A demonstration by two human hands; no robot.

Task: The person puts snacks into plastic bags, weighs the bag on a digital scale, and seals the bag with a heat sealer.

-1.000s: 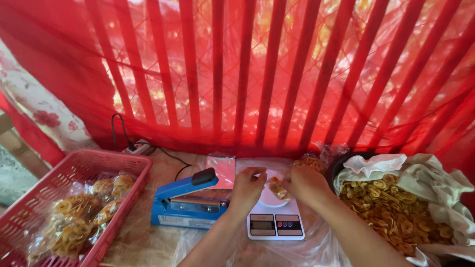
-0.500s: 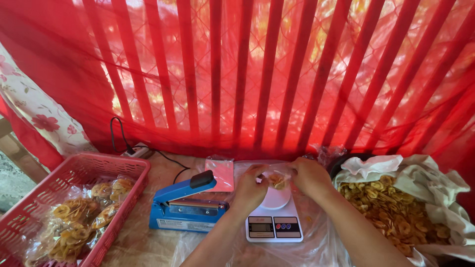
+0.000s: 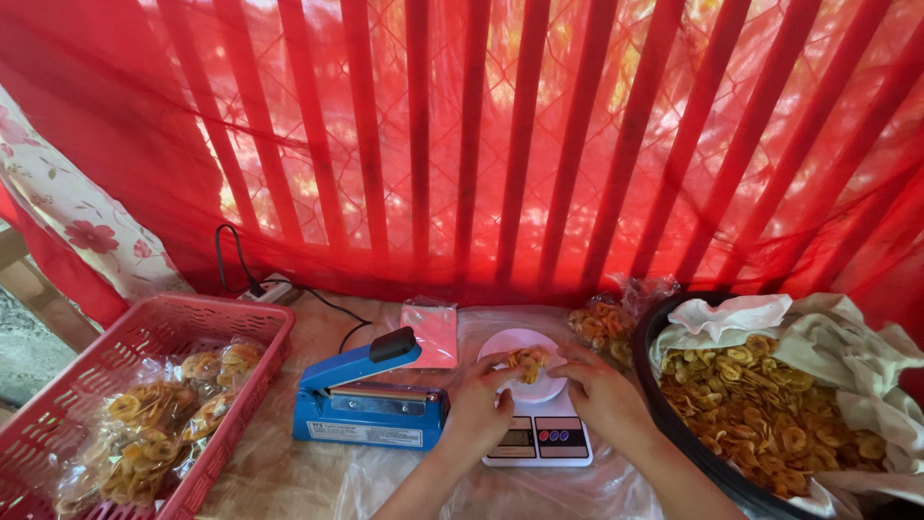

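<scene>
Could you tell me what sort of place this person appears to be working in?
Probably a small home or stall snack-packing station. On the covered table sit a blue heat sealer, a digital kitchen scale over which both hands hold a small bag of chips, a large lined tub of fried chips, and a pink basket of filled bags.

Both forearms enter from bottom edge, angled inward, converging at centre. Left hand point(image 3: 478, 404) palm down, knuckles up, fingers curled forward, fingertips pinched together. Right hand point(image 3: 604, 390) palm down, fingers bent toward left hand, thumb tucked under. Fingertips of both hands nearly meet. Wrists low, bare, level with each other.
</scene>
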